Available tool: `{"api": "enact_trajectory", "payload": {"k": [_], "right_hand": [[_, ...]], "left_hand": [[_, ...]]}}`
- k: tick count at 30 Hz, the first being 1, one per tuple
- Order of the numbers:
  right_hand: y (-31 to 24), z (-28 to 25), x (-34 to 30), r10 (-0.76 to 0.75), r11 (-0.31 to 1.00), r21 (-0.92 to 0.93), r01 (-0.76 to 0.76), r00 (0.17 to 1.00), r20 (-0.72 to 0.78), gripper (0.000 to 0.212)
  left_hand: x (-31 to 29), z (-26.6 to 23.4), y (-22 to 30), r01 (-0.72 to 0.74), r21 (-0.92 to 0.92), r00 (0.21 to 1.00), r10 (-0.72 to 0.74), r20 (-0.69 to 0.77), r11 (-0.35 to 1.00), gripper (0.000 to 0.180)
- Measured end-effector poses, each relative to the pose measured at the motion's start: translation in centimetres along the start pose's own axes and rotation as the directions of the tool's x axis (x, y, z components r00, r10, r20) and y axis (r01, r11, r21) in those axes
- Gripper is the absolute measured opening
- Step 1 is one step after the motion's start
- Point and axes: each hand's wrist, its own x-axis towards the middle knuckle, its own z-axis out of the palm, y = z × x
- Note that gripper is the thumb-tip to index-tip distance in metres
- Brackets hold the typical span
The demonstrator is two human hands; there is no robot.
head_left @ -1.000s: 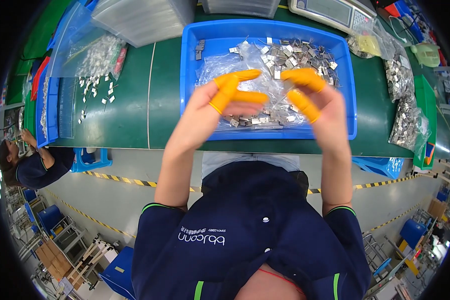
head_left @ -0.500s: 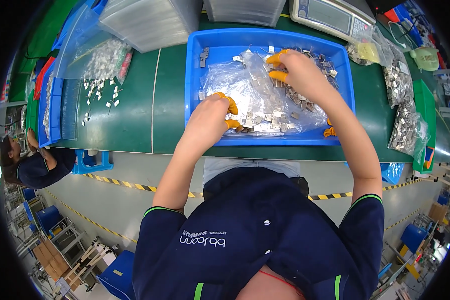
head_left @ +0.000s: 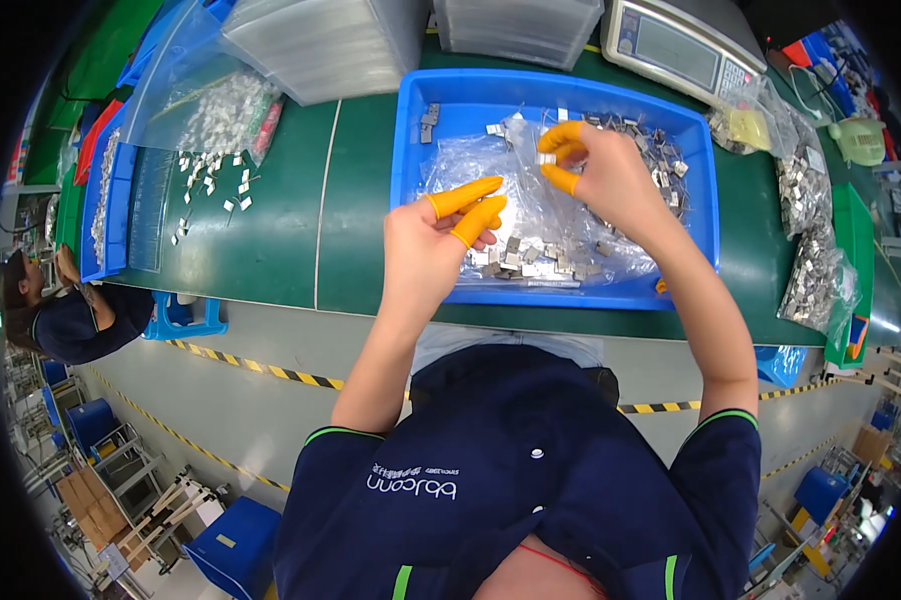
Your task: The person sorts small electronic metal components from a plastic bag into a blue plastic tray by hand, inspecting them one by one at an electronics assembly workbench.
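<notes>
Orange finger cots cover fingertips of both my hands. My right hand (head_left: 615,185) is over the blue tray (head_left: 407,180), thumb and finger pinched on a small white-and-metal part (head_left: 546,159). Left of it my left hand (head_left: 432,240) is raised above the tray's near left part, index finger and thumb stretched out and slightly apart, with nothing visible between them. Below the hands a clear plastic bag (head_left: 460,165) lies in the tray. Small silver metal parts (head_left: 530,262) are heaped at its near side, and more parts with wire leads (head_left: 660,160) fill the right side.
White parts with leads (head_left: 215,185) lie left beside a clear bag. Stacked clear trays (head_left: 325,50) and a digital scale (head_left: 675,50) stand behind. Filled bags (head_left: 802,185) and a green bin (head_left: 850,270) are at the right. Another person (head_left: 80,310) sits far left.
My left hand has lifted away from the parts, its fingers now stretched out rightward. The right hand has moved slightly down, and a small part now shows in its pinch.
</notes>
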Motion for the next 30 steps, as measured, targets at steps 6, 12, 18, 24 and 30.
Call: {"api": "enact_trajectory", "payload": {"k": [6,12,18,24,30], "right_hand": [[-2.5,0.7,-4.1,0.102,0.932,0.354,-0.077,0.993,-0.051,0.018],[-2.2,2.0,-6.1,0.126,0.798,0.601,-0.031,0.985,-0.117,0.016],[-4.1,2.0,-7.8,0.223,0.327,0.945,0.017,0.97,-0.094,0.016],[-3.2,3.0,-8.2,0.331,0.229,0.968,0.106,0.926,-0.18,0.026],[-3.5,3.5,-8.0,0.334,0.539,0.839,0.071,0.897,-0.291,0.03]], "left_hand": [[-0.3,0.4,-1.1,-0.096,-0.277,0.995,0.099,-0.003,0.956,0.027],[-1.3,1.2,0.2,-0.108,-0.363,0.994,0.11,-0.014,0.925,0.029],[-1.4,0.8,0.8,-0.079,-0.419,0.996,0.086,-0.002,0.904,0.029],[-1.4,0.4,-0.3,0.094,-0.579,0.995,-0.062,0.075,0.81,0.027],[-1.5,0.4,-0.3,0.131,-0.56,0.991,-0.088,0.103,0.818,0.025]]}}
